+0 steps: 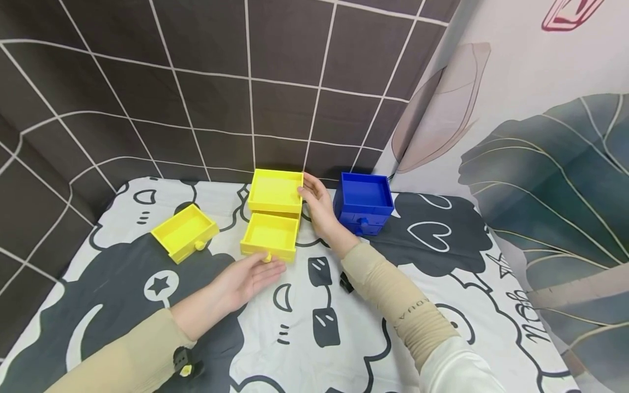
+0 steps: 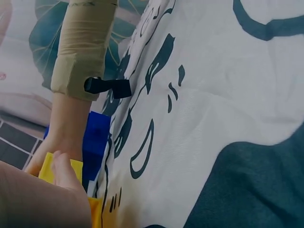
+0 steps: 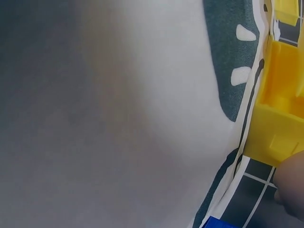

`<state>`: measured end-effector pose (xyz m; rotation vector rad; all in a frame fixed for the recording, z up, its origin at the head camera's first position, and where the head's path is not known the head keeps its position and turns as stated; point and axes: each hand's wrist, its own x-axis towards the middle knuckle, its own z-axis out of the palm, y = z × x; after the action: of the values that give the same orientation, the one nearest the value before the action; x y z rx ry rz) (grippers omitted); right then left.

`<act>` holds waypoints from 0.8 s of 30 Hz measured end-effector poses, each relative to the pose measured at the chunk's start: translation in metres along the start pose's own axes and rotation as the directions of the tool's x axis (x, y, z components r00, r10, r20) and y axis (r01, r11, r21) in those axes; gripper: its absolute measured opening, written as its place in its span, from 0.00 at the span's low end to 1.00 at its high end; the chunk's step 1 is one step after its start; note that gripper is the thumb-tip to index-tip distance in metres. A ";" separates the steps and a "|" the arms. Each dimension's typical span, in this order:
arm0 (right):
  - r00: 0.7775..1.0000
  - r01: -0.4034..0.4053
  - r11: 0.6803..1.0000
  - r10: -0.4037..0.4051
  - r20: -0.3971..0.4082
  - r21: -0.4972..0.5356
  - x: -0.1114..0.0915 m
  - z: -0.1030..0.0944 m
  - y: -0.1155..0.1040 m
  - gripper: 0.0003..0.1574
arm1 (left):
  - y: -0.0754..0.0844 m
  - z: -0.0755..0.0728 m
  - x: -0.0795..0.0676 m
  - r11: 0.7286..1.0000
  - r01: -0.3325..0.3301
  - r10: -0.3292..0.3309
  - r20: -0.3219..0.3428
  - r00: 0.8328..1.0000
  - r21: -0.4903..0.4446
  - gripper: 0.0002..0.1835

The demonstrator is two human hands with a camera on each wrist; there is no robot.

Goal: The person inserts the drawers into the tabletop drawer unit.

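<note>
In the head view, a small yellow drawer cabinet (image 1: 276, 188) with a tray-like top stands at mid-table. One of its yellow drawers (image 1: 269, 233) is pulled out toward the front. My left hand (image 1: 245, 281), palm turned up, has the drawer's round knob between thumb and fingers. At the cabinet's right side, my right hand (image 1: 319, 210) grips the wall, thumb at the top rim. The right wrist view shows the yellow drawer (image 3: 270, 135) close up, with a fingertip near the cabinet's side. A second yellow drawer (image 1: 184, 233) lies separately at the left, knob facing front right.
A blue drawer cabinet (image 1: 365, 199) stands just right of my right hand. A black-and-white patterned cloth (image 1: 275, 349) covers the table. Behind rises a dark curtain (image 1: 285, 109) with a white grid. A small black object (image 1: 346, 282) shows beside the right sleeve.
</note>
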<state>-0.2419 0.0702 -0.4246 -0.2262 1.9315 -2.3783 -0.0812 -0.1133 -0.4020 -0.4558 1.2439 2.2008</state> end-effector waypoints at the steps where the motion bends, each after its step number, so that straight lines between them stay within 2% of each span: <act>1: 1.000 0.001 1.000 -0.001 -0.003 -0.003 0.000 0.000 0.000 0.34 | 0.001 0.001 0.000 1.000 -0.001 0.001 0.001 1.000 -0.005 0.15; 12: 1.000 -0.014 1.000 0.013 -0.024 -0.010 -0.002 0.002 -0.002 0.33 | 0.008 0.006 0.002 0.999 -0.003 0.003 0.000 1.000 -0.051 0.17; 19: 0.999 -0.017 0.999 0.016 -0.030 -0.028 -0.002 0.003 -0.002 0.33 | 0.009 0.007 0.006 0.999 -0.005 0.005 -0.001 1.000 -0.043 0.25; 24: 1.000 -0.008 1.000 0.008 -0.030 -0.029 -0.002 0.003 -0.002 0.33 | 0.011 0.008 0.008 0.999 -0.006 0.006 -0.004 1.000 -0.040 0.26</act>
<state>-0.2392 0.0678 -0.4220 -0.1856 1.9774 -2.3629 -0.0944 -0.1081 -0.3952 -0.4726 1.2061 2.2349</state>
